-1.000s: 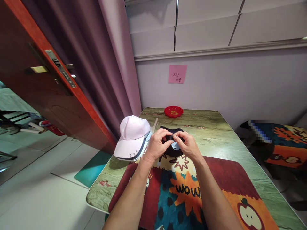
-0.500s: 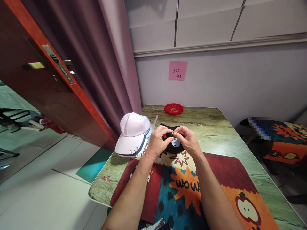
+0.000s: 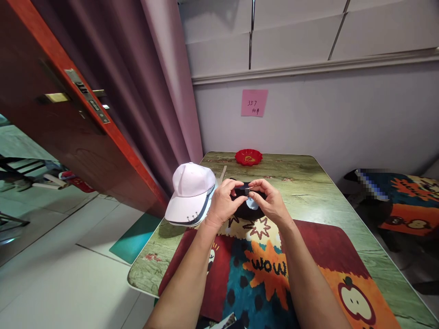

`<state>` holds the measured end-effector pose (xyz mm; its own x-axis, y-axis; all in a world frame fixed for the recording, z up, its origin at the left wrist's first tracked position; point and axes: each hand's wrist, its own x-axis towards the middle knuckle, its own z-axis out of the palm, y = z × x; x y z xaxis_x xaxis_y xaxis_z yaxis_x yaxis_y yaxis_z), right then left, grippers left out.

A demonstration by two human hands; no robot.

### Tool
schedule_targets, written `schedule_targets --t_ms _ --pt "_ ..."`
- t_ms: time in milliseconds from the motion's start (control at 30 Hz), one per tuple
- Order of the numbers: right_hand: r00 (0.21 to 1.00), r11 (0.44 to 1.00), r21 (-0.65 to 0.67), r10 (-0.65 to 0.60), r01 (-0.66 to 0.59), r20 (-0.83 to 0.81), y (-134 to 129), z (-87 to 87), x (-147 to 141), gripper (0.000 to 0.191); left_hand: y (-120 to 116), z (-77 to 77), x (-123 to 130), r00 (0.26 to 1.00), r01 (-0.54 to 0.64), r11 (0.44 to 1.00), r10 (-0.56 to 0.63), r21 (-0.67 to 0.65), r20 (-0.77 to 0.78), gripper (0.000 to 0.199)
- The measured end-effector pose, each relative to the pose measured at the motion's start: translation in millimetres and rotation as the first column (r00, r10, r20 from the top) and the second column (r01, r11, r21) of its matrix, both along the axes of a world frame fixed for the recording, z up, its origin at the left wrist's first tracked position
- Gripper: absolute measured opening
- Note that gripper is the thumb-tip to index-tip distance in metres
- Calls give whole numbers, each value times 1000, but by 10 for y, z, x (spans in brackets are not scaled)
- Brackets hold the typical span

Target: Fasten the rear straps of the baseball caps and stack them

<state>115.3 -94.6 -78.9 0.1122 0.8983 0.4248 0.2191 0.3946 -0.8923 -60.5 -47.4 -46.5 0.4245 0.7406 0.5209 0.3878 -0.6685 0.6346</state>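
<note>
In front of me on the table is a black cap (image 3: 245, 212), with a light patch showing between my hands. My left hand (image 3: 224, 201) is closed, thumb and fingers pinching one side of the cap's short dark strap (image 3: 246, 192). From the other side my right hand (image 3: 267, 198) pinches the same strap near what looks like a small metal buckle. The fingertips almost meet, and they hide much of the strap. Left of my left hand, white caps (image 3: 192, 183) sit stacked, with a dark and light-blue edge showing under the top one.
A red scalloped dish (image 3: 248, 157) stands at the table's back edge. Under my forearms lies a colourful "WOW" mat (image 3: 260, 265). A pink note (image 3: 254, 103) is stuck on the wall. An open wooden door (image 3: 85, 151) and a purple curtain (image 3: 157, 91) are at the left.
My fingers have shifted slightly at the strap, and the buckle area between them has turned a little. The view has moved very slightly; the white caps stay in place.
</note>
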Motion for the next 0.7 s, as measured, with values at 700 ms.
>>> schedule_targets --t_ms 700 --pt "989 1000 3 -14 13 148 -6 29 -4 28 65 -64 -6 994 -41 933 75 -358 81 12"
